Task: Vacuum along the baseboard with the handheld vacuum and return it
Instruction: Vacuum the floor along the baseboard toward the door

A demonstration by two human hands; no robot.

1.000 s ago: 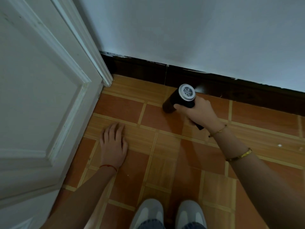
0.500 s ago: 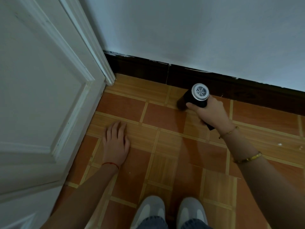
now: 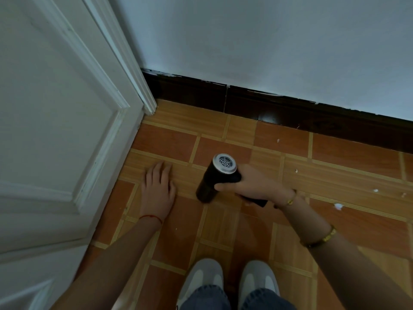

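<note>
Tiled floor (image 3: 223,231) under both palms, dark baseboard (image 3: 279,108) well beyond the fingertips. Right hand (image 3: 252,185) wrapped around the handle of the vacuum (image 3: 215,177), thumb across the black barrel, silver grille facing up, nozzle end angled down past the fingers toward the tiles. Probably light and rigid, smooth plastic; best gripped at the handle as now. Left hand (image 3: 157,193) flat, fingers straight and close together, bracing just left of the vacuum's nozzle.

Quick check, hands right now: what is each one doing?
Left hand: open, flat on the tiled floor.
Right hand: closed around the handheld vacuum.
</note>
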